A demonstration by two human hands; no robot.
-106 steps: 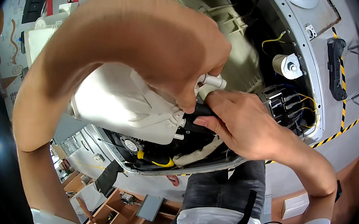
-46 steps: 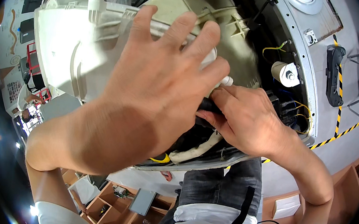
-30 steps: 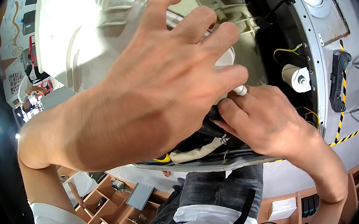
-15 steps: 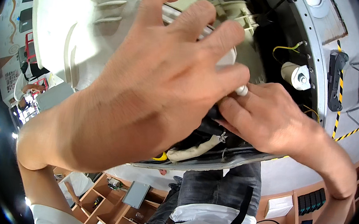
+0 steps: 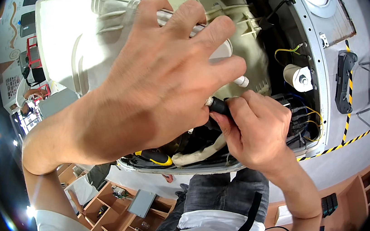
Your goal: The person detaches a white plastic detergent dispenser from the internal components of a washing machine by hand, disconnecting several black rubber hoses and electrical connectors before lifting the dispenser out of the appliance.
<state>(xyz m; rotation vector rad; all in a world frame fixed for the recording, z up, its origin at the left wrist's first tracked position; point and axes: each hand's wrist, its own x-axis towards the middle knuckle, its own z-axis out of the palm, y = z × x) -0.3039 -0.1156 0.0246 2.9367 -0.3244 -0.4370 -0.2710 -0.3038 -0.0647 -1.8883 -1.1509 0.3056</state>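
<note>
My left hand (image 5: pixel 162 72) lies across a white plastic housing (image 5: pixel 62 33), its fingers apart and bent over the edge, gripping it. The thumb and palm side are hidden. My right hand (image 5: pixel 259 128) is closed, pinching a short black rubber hose (image 5: pixel 219 106) with thumb and fingers. The hose end meets a small whitish spout (image 5: pixel 208 101) beside my left hand; whether it is pushed on, I cannot tell. A second white spout (image 5: pixel 242 81) sticks out of the housing near my left fingers. Beneath is a cream plastic tub (image 5: pixel 233 11) inside an open metal cabinet (image 5: pixel 323 85).
A yellow-and-black handled tool (image 5: pixel 155 157) lies at the cabinet's near edge, beside a pale wrapped cable bundle (image 5: pixel 198 156). A white cylinder (image 5: pixel 297 77) and loose wires (image 5: pixel 315 116) are on the right. Wooden compartment trays (image 5: pixel 115 203) stand below. Another person's arm (image 5: pixel 75 201) shows at lower left.
My right hand has moved down and left, bringing the black hose into sight. My left hand has shifted slightly left. The yellow-and-black tool is more exposed.
</note>
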